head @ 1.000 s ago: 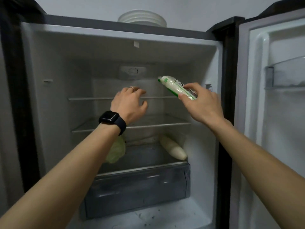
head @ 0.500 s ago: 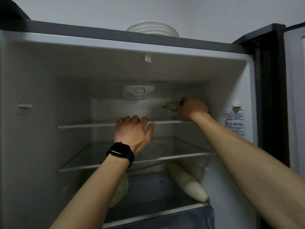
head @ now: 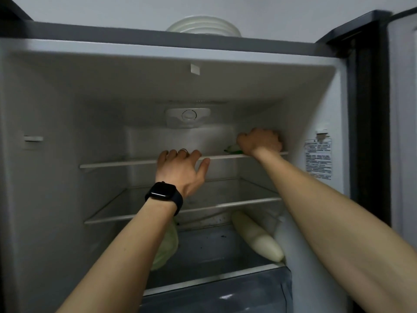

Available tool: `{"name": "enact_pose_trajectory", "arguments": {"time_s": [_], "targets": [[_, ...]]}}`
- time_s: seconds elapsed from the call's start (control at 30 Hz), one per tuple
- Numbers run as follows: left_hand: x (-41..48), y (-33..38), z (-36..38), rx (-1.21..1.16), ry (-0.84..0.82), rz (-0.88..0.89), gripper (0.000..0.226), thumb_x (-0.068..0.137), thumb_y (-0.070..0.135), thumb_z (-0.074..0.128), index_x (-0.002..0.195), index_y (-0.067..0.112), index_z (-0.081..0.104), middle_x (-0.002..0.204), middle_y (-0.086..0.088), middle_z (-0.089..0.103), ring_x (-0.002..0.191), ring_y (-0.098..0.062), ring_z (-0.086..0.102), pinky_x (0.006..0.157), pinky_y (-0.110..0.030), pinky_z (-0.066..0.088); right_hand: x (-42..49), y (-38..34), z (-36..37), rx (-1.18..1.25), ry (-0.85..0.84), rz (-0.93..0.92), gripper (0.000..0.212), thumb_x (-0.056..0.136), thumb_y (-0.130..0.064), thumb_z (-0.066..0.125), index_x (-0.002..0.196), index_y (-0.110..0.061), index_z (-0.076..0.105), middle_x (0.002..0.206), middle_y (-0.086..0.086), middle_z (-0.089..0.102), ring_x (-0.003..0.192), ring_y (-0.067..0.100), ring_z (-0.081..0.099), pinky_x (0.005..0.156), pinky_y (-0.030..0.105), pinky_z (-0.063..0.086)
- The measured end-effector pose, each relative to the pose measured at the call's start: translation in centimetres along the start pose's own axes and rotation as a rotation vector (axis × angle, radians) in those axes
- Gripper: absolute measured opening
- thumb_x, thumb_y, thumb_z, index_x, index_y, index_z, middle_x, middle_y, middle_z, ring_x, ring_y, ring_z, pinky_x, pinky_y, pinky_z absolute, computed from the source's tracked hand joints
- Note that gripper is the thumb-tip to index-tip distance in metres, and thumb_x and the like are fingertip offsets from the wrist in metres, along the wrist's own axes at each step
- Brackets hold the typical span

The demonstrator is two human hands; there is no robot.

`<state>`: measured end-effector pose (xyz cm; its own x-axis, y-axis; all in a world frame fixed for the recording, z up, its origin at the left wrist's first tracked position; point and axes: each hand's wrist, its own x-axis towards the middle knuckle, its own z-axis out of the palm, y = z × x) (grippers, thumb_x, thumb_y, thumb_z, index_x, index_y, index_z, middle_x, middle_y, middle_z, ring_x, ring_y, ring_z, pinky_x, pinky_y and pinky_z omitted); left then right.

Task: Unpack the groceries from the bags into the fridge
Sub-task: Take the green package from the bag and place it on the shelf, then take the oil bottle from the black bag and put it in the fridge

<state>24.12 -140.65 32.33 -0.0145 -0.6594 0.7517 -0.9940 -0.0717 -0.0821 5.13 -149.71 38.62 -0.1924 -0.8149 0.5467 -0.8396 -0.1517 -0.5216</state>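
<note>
The fridge [head: 67,109] stands open in front of me. My right hand [head: 259,141] reaches deep onto the right end of the top shelf [head: 117,163], closed over a green-and-white packet [head: 232,149] whose tip pokes out to the left of my fingers. The packet lies on the shelf. My left hand [head: 182,168], with a ring and a black watch, rests its fingers on the front edge of the same shelf, holding nothing. On the bottom level lie a white radish [head: 257,238] at the right and a pale green cabbage [head: 167,247] behind my left forearm.
A bare middle glass shelf [head: 203,199] sits below the top one. The thermostat dial [head: 188,115] is on the back wall. A crisper drawer [head: 214,297] lies at the bottom. White plates [head: 204,27] are stacked on top of the fridge. The door [head: 401,109] hangs open at the right.
My right hand carried the packet from in front of the fridge in onto the top shelf's right end. My left hand rose to the shelf's front edge. The camera moved closer.
</note>
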Motion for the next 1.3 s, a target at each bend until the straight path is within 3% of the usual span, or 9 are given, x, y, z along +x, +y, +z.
{"name": "enact_pose_trajectory", "arguments": {"time_s": [0.07,0.2,0.33,0.43,0.7,0.8,1.0,1.17,1.3], "targets": [[0.0,0.1,-0.5,-0.005,-0.045,-0.012,0.051,0.099,0.057,0.022,0.131,0.031,0.052,0.128,-0.005,0.060,0.117,-0.028,0.052,0.104,-0.042,0.030,-1.6,0.3,-0.7,-0.019,0.072,-0.012,0.056,0.091,-0.045,0.037,0.131,-0.014,0.060,0.136,0.015,0.058,0.126,0.036,0.049,0.100,0.043,0.043],[-0.3,0.6,-1.5,-0.003,-0.140,-0.054,0.052,0.101,0.056,0.022,0.144,0.035,0.042,0.146,-0.007,0.048,0.133,-0.029,0.042,0.111,-0.045,0.023,-5.5,2.3,-3.5,-0.041,0.053,-0.147,0.046,0.087,-0.037,0.048,0.126,-0.018,0.062,0.129,0.016,0.062,0.119,0.037,0.056,0.098,0.042,0.048],[-1.9,1.9,-2.8,-0.041,-0.195,-0.088,0.058,0.100,0.051,0.031,0.155,0.037,0.021,0.163,-0.008,0.021,0.149,-0.028,0.017,0.119,-0.054,0.011,-9.9,4.6,-7.5,-0.046,0.034,-0.283,0.040,0.087,-0.027,0.049,0.124,-0.026,0.064,0.120,0.011,0.067,0.110,0.038,0.059,0.076,0.034,0.045],[-5.2,3.8,-4.5,-0.130,-0.184,-0.072,0.060,0.099,0.050,0.036,0.155,0.039,0.018,0.165,-0.005,0.014,0.150,-0.028,0.011,0.120,-0.055,0.010,-13.4,6.5,-10.3,0.015,-0.049,-0.343,0.037,0.090,-0.029,0.051,0.124,-0.031,0.065,0.124,0.005,0.067,0.113,0.033,0.060,0.082,0.035,0.047],[-19.9,5.9,-8.8,-0.185,-0.140,-0.097,0.058,0.096,0.053,0.042,0.151,0.042,0.030,0.161,-0.001,0.027,0.149,-0.023,0.018,0.121,-0.052,0.015,-25.7,12.4,-11.7,0.319,-0.103,-0.546,0.032,0.094,-0.039,0.054,0.123,-0.034,0.066,0.125,-0.013,0.067,0.121,0.013,0.056,0.100,0.037,0.047],[-26.9,6.0,-10.4,-0.172,-0.164,-0.145,0.059,0.091,0.056,0.039,0.148,0.041,0.037,0.158,-0.001,0.033,0.147,-0.023,0.024,0.118,-0.050,0.023,-31.4,14.2,-10.8,0.383,-0.133,-0.607,0.030,0.095,-0.035,0.057,0.123,-0.034,0.067,0.124,-0.016,0.065,0.119,0.008,0.052,0.095,0.024,0.039],[-40.5,4.8,-14.0,-0.156,-0.255,-0.279,0.059,0.089,0.059,0.035,0.144,0.040,0.044,0.152,0.002,0.042,0.141,-0.020,0.035,0.114,-0.045,0.032,-42.8,15.8,-8.1,0.580,-0.324,-0.646,0.028,0.094,-0.029,0.063,0.121,-0.033,0.068,0.124,-0.021,0.064,0.121,-0.002,0.049,0.100,0.006,0.029],[-52.2,2.7,-17.6,-0.083,-0.353,-0.477,0.053,0.092,0.054,0.041,0.143,0.042,0.044,0.152,0.004,0.042,0.139,-0.020,0.037,0.113,-0.041,0.032,-52.4,14.7,-4.8,0.631,-0.526,-0.723,0.028,0.096,-0.028,0.059,0.123,-0.032,0.067,0.125,-0.022,0.062,0.123,-0.002,0.047,0.103,0.013,0.031],[-60.7,1.0,-20.7,-0.032,-0.433,-0.639,0.052,0.090,0.054,0.040,0.140,0.043,0.047,0.150,0.004,0.045,0.138,-0.020,0.039,0.114,-0.042,0.032,-60.2,12.5,-2.5,0.665,-0.629,-0.767,0.032,0.093,-0.032,0.056,0.121,-0.027,0.070,0.124,-0.012,0.067,0.121,0.008,0.053,0.106,0.019,0.033]]}}
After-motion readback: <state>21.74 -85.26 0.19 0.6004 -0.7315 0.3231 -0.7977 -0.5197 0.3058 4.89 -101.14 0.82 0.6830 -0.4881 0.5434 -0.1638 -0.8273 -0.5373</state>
